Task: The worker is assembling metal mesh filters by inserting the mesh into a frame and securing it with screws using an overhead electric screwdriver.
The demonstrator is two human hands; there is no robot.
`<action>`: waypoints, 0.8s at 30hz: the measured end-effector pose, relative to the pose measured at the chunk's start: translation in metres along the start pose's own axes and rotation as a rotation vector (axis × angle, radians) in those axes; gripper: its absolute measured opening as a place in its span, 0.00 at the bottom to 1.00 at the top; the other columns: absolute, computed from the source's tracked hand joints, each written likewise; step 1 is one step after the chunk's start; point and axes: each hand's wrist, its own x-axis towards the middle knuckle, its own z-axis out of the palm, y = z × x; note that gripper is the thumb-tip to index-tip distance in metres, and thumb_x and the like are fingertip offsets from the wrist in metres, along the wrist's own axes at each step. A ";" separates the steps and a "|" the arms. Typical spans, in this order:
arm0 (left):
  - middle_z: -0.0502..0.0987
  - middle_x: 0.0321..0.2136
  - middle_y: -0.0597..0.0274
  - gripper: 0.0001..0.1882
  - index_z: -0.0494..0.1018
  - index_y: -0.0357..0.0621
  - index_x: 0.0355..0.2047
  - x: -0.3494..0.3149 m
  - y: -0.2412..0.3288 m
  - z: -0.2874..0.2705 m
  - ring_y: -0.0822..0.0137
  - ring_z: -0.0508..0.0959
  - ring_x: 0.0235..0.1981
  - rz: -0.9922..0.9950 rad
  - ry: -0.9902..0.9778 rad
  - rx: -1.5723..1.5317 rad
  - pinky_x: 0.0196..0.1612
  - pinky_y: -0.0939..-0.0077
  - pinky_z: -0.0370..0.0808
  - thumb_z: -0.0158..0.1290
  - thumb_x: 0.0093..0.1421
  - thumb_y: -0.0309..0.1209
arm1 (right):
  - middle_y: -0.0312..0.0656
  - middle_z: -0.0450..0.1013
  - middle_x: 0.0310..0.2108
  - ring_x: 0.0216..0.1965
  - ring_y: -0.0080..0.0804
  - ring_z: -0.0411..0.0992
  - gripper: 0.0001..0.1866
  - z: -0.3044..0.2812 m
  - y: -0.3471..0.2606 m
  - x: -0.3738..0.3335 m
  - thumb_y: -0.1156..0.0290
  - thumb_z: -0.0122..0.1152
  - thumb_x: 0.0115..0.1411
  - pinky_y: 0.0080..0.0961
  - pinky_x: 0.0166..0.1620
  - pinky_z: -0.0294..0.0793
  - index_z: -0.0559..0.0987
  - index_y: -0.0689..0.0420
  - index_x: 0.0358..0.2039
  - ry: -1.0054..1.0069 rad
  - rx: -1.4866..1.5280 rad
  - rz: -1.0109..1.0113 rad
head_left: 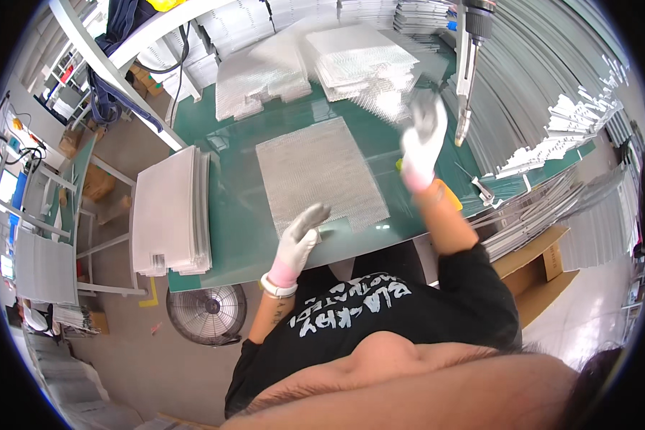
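Observation:
A grey mesh-textured sheet (322, 172) with a notch in its near edge lies flat on the green tabletop (229, 251). At that near edge is my left hand (299, 240), in a white glove with grey fingers. Its fingers are stretched out and the thumb stands apart, with nothing seen in it. Farther right, my right hand (424, 136), gloved the same way, is raised beside a stack of notched, light sheets (362, 57). Motion smears its fingers. A blurred sheet corner lies near them; whether they touch it I cannot tell.
A thick pile of white panels (168, 211) overhangs the table's left edge. More sheets (258, 75) lie at the back. On the right, a grey-black tool (468, 79) hangs before a long row of panels (537, 79). A small metal hand tool (484, 190), carton (534, 279) and floor fan (208, 314) are nearby.

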 end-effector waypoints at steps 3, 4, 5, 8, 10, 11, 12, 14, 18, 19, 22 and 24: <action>0.68 0.59 0.49 0.30 0.58 0.40 0.65 0.011 0.005 0.042 0.51 0.72 0.57 0.091 0.078 -0.623 0.62 0.61 0.67 0.51 0.65 0.35 | 0.62 0.52 0.63 0.65 0.59 0.52 0.45 0.002 -0.038 -0.118 0.58 0.73 0.43 0.51 0.67 0.50 0.65 0.61 0.61 -0.368 -0.522 -0.121; 0.70 0.57 0.48 0.25 0.61 0.36 0.62 0.010 0.002 0.047 0.51 0.73 0.55 0.141 0.337 -0.435 0.60 0.59 0.68 0.49 0.66 0.31 | 0.65 0.52 0.62 0.65 0.63 0.50 0.46 0.010 -0.059 -0.138 0.55 0.74 0.41 0.54 0.67 0.47 0.67 0.59 0.60 -0.516 -0.548 -0.034; 0.72 0.54 0.47 0.21 0.65 0.33 0.58 0.009 0.000 0.048 0.50 0.74 0.54 0.187 0.590 -0.237 0.59 0.57 0.70 0.47 0.67 0.28 | 0.65 0.52 0.62 0.65 0.63 0.50 0.46 0.009 -0.069 -0.136 0.55 0.74 0.41 0.54 0.67 0.47 0.67 0.59 0.60 -0.517 -0.547 -0.026; 0.72 0.53 0.48 0.19 0.65 0.32 0.58 0.009 0.017 0.023 0.54 0.76 0.50 0.139 0.720 -0.327 0.55 0.64 0.74 0.41 0.66 0.18 | 0.71 0.49 0.63 0.66 0.72 0.45 0.47 -0.016 -0.090 -0.105 0.55 0.76 0.41 0.63 0.66 0.39 0.67 0.55 0.62 -0.526 -0.980 -0.100; 0.73 0.52 0.49 0.26 0.55 0.35 0.65 0.000 0.016 -0.004 0.63 0.78 0.45 0.197 0.528 -0.064 0.48 0.76 0.77 0.41 0.66 0.18 | 0.68 0.61 0.58 0.59 0.60 0.62 0.43 -0.035 -0.089 -0.067 0.62 0.70 0.50 0.47 0.61 0.61 0.62 0.57 0.65 -0.498 -1.070 0.018; 0.73 0.52 0.49 0.29 0.55 0.37 0.66 -0.004 0.011 -0.011 0.65 0.78 0.44 0.097 0.516 -0.122 0.46 0.75 0.76 0.45 0.64 0.19 | 0.63 0.68 0.50 0.49 0.54 0.69 0.44 -0.045 -0.087 -0.058 0.63 0.69 0.51 0.41 0.53 0.68 0.60 0.57 0.66 -0.560 -0.969 0.295; 0.73 0.52 0.49 0.33 0.54 0.39 0.67 -0.007 0.007 -0.016 0.66 0.77 0.43 -0.002 0.506 -0.180 0.45 0.74 0.76 0.48 0.62 0.20 | 0.58 0.75 0.42 0.40 0.48 0.76 0.44 -0.050 -0.087 -0.055 0.64 0.68 0.52 0.35 0.45 0.74 0.58 0.58 0.67 -0.614 -0.854 0.566; 0.74 0.49 0.51 0.36 0.54 0.40 0.67 -0.002 0.006 -0.008 0.65 0.77 0.41 -0.024 0.574 0.049 0.43 0.73 0.75 0.54 0.60 0.24 | 0.54 0.76 0.35 0.33 0.46 0.76 0.45 -0.053 -0.075 -0.062 0.64 0.67 0.53 0.34 0.40 0.74 0.57 0.58 0.68 -0.668 -0.846 0.564; 0.74 0.40 0.52 0.46 0.56 0.40 0.66 0.005 -0.023 -0.025 0.61 0.75 0.34 0.112 0.479 1.058 0.40 0.69 0.74 0.67 0.50 0.35 | 0.41 0.72 0.21 0.21 0.32 0.71 0.45 -0.053 -0.053 -0.080 0.70 0.67 0.52 0.26 0.30 0.72 0.56 0.57 0.68 -0.679 -0.860 0.492; 0.72 0.34 0.52 0.48 0.58 0.39 0.65 0.007 -0.021 -0.025 0.58 0.74 0.31 0.056 0.451 1.107 0.38 0.67 0.74 0.69 0.47 0.39 | 0.41 0.72 0.21 0.21 0.32 0.71 0.45 -0.054 -0.049 -0.085 0.70 0.67 0.52 0.26 0.30 0.72 0.56 0.57 0.68 -0.682 -0.856 0.500; 0.71 0.32 0.54 0.46 0.59 0.39 0.64 0.011 -0.016 -0.023 0.58 0.74 0.31 -0.143 0.395 1.126 0.38 0.65 0.74 0.68 0.48 0.40 | 0.43 0.73 0.21 0.21 0.35 0.73 0.45 -0.054 -0.038 -0.098 0.69 0.67 0.52 0.27 0.30 0.72 0.56 0.56 0.68 -0.691 -0.889 0.492; 0.71 0.32 0.54 0.46 0.60 0.40 0.64 0.011 -0.023 -0.030 0.58 0.74 0.31 -0.160 0.385 1.152 0.38 0.65 0.74 0.67 0.48 0.41 | 0.47 0.74 0.23 0.23 0.41 0.75 0.43 -0.054 -0.030 -0.106 0.66 0.66 0.53 0.32 0.32 0.74 0.58 0.55 0.68 -0.685 -0.911 0.483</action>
